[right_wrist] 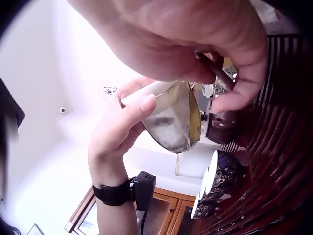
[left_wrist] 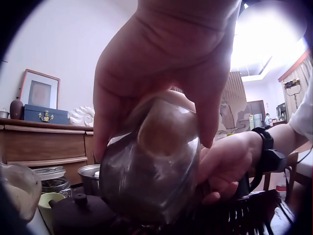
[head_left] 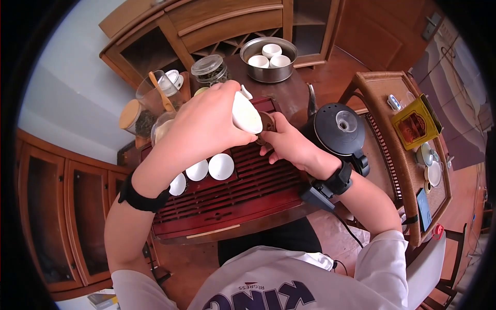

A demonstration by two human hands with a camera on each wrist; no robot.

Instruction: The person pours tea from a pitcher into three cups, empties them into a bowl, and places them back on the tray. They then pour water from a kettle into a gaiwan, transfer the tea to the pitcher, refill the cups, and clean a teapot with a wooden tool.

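The left hand grips a tilted vessel, white where it shows in the head view. In the left wrist view it is a clear glass vessel, held between thumb and fingers. The right wrist view shows pale yellowish liquid in the glass. Close beside it, the right hand pinches a small dark brown piece whose full shape is hidden. Below the hands lies a dark red slatted tea tray. A dark lidded teapot stands near the vessel.
White-lined cups stand at the tray's left. Behind are glass jars and a metal pot with white cups. A dark kettle is at the right, beside a wicker stand holding a yellow box.
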